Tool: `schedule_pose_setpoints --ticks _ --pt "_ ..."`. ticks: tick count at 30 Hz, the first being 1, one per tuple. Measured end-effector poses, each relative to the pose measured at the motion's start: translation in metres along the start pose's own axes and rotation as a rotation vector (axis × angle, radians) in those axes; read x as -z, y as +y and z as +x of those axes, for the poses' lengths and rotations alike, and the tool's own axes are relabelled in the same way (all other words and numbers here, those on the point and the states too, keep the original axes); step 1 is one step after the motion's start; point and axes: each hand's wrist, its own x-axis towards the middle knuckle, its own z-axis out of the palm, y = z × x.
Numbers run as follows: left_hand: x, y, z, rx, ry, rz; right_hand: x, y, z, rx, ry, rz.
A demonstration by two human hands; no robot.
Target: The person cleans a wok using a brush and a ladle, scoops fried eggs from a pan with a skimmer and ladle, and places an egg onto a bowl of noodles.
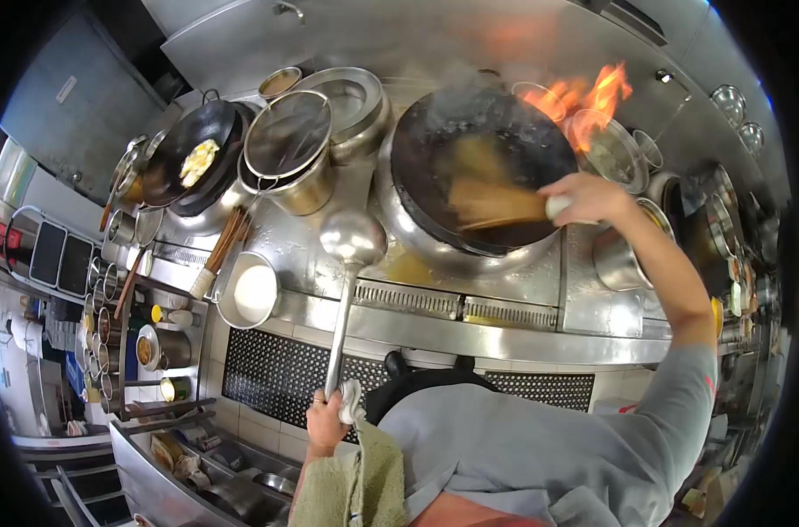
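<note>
My right hand (586, 198) grips the white handle end of a bamboo wok brush (498, 204). The bristles lie inside a large black wok (417, 145) on the burner and are blurred by motion. Steam rises from the wok's dark surface. Low down, my left hand (326, 423) is closed around the long handle of a steel ladle (354, 237), whose bowl is over the counter front, left of the wok. A green towel (378, 474) hangs over my left forearm, and a white cloth (351, 402) is beside that hand.
Flames (606, 95) flare behind the wok's right rim. To the left, a second wok (164, 171) holds cooked egg (199, 163). A strainer (287, 132) rests on a pot. Another bamboo brush (226, 241) and a white-filled pot (250, 290) are at the counter's front.
</note>
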Motion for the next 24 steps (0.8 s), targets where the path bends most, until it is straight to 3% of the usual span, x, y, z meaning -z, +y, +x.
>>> schedule_pose_setpoints --ticks 2,3,4,5,7,9,13,15,17,19,21,22,23,24 --pt "-0.016 -0.013 -0.017 -0.015 -0.013 -0.001 -0.054 0.02 0.09 0.125 0.12 -0.212" --pt "-0.021 -0.014 -0.017 -0.008 -0.057 -0.008 -0.04 -0.001 0.122 -0.058 0.081 -0.122" --pt "-0.018 -0.007 -0.013 -0.005 -0.091 -0.011 -0.052 0.015 0.159 -0.11 0.252 0.203" --pt "-0.025 -0.005 -0.01 0.017 -0.101 -0.063 -0.06 0.006 0.169 -0.155 0.384 0.27" --pt "-0.027 -0.004 0.001 0.02 -0.122 -0.051 -0.087 -0.01 0.148 -0.068 0.449 0.227" --pt "-0.028 -0.006 0.013 0.012 -0.166 -0.07 -0.082 -0.014 0.096 -0.106 0.207 0.271" --pt "-0.035 -0.003 0.05 0.115 -0.237 -0.057 -0.049 0.054 0.065 -0.099 0.153 -0.167" --pt "-0.029 0.004 0.058 0.174 -0.294 -0.087 -0.041 0.04 0.114 -0.217 0.247 -0.003" --pt "-0.008 0.029 0.071 -0.148 0.143 0.07 -0.071 0.046 0.171 -0.28 0.411 0.124" --pt "-0.006 0.049 0.081 -0.07 0.153 -0.331 -0.098 -0.009 0.152 -0.248 0.363 0.14" --pt "0.005 0.079 0.1 0.25 -0.165 -1.255 -0.095 -0.001 0.095 -0.209 0.325 0.139" --pt "-0.002 0.092 0.111 0.315 -0.248 -1.534 -0.088 0.008 0.073 -0.132 0.254 0.131" --pt "-0.008 0.107 0.127 0.367 -0.283 -1.582 -0.078 0.035 0.053 -0.062 0.223 0.049" --pt "-0.007 0.133 0.146 0.332 -0.311 -1.776 -0.062 0.052 0.046 -0.126 0.234 0.006"
